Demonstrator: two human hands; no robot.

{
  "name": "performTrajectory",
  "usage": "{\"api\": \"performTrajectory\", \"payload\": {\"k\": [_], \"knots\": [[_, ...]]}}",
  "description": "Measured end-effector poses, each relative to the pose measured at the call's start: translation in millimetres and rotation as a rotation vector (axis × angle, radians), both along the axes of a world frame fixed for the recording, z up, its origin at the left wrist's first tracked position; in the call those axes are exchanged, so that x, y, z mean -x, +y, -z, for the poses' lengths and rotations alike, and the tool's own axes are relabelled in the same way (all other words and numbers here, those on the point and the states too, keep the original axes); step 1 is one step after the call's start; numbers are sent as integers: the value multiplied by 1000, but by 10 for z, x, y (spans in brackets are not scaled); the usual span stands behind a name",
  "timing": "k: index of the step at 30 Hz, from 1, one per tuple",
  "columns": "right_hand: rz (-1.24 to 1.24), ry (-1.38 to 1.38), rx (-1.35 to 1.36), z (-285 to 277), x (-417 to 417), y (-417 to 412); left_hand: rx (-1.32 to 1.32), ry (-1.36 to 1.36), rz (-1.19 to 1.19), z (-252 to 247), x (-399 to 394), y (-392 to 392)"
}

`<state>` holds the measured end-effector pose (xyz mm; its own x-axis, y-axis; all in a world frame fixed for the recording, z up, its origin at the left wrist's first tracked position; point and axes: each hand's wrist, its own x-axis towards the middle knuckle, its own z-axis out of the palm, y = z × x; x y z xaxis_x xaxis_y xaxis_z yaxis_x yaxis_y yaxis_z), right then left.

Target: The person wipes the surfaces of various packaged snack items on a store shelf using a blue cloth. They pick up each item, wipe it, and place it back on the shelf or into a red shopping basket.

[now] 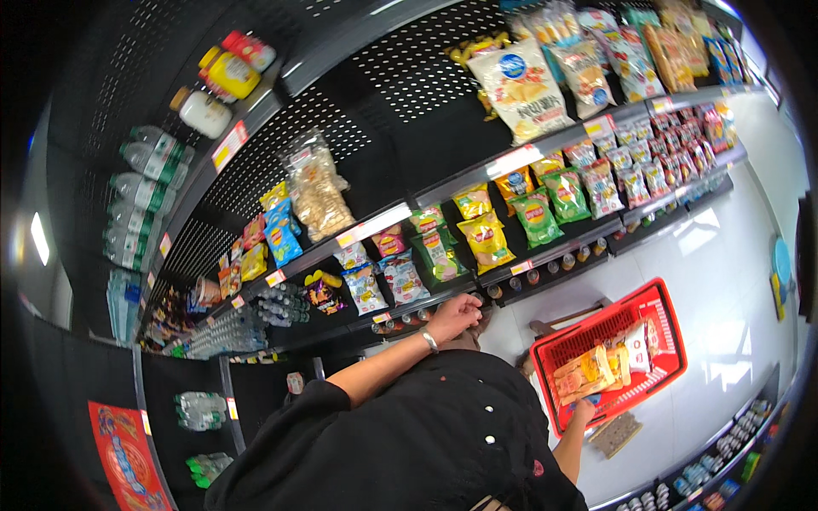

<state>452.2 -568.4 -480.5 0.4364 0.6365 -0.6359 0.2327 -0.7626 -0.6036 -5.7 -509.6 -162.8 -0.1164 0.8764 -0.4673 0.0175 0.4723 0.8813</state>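
Note:
My left hand [455, 317], with a metal bracelet on its wrist, hovers at the front of the lower snack shelf, fingers loosely bent and nothing seen in it. The nearest goods are a green chip bag [438, 255] and a yellow chip bag [486, 240]. At my right side, my right hand [581, 412] grips the near end of a red plastic shopping basket [664, 297]; its fingers are partly hidden. Inside the basket lie an orange-brown snack bag [585, 373] and a white-and-red bag [637, 347]. A small blue item [593, 400] shows beside the right hand.
Above, the shelf carries a large white chip bag [521, 89] and a clear bag of puffed snacks [319, 198]. Water bottles [156, 153] stand at left. Small jars [533, 276] line the bottom shelf. Another low shelf [703, 476] borders the tiled floor [716, 306] at lower right.

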Motion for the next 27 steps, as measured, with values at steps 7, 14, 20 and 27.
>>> {"api": "performTrajectory", "payload": {"k": [7,14,20,27], "knots": [[133,-303,-345,-496,-10,-29,-186,38,-188,164,612,1],[410,246,-462,-1455,626,528,-711,765,-764,-518,1948,47],[274,1223,-301,-2231,1865,1308,-741,1143,-1158,-660,3233,-149],[-146,1287,-87,-3161,3624,1613,-661,607,-979,-249,3778,-1]]}}
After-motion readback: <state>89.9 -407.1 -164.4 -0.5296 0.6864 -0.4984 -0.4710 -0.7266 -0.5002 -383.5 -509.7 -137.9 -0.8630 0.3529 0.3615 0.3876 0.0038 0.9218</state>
